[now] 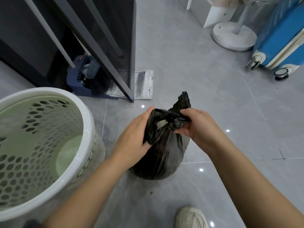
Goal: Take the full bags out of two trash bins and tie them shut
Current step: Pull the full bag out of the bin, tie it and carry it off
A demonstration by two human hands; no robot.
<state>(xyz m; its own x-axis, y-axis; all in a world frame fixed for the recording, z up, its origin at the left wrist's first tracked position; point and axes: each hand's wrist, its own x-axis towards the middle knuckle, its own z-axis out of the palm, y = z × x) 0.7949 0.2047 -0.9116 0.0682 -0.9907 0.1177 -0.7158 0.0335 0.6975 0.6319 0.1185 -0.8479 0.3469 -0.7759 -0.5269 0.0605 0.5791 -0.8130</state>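
A full black trash bag stands on the grey tiled floor in the middle of the view. My left hand grips one flap of the bag's mouth on its left side. My right hand pinches the other twisted flap on the right, and a tip of plastic sticks up behind it. A small gap shows between the two flaps. To the left stands a white perforated trash bin with no bag in it.
A dark cabinet stands behind the bin, with a blue dustpan and brush and a silver foil pouch at its foot. A white fan base and a blue suitcase are at the back right. My shoe is below.
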